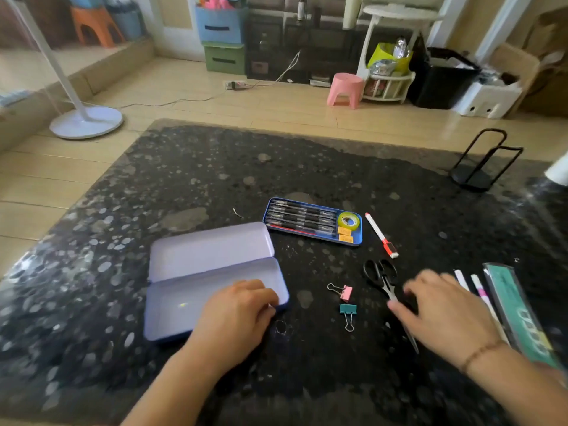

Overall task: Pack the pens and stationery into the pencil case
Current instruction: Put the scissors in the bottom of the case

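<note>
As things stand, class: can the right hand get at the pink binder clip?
Probably yes. The right hand hovers over the scissors, and the pink binder clip lies just to their left on open table with nothing covering it.

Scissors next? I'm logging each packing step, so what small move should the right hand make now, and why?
Probably close the right hand on the scissors: it hovers over their blades, holding nothing, while the left hand steadies the open, empty lilac pencil case.
</note>
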